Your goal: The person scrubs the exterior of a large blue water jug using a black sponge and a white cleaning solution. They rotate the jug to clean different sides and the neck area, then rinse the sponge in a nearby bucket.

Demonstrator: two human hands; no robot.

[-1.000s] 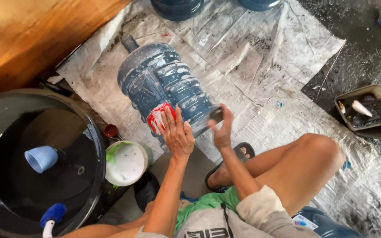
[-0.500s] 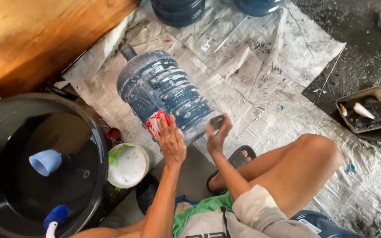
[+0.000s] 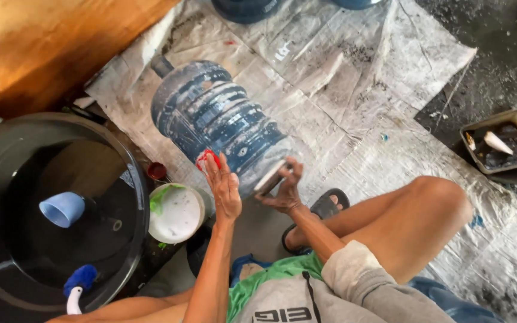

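Both hands have slid toward the near end of the jug, which has rolled slightly since a moment ago. It lies on its side on the tarp, neck pointing far left. Left hand presses a red cloth flat against the jug's near side, fingers spread. Right hand grips a pale flat pad against the jug's bottom edge. Left sits a dark tub, with a white bowl beside it
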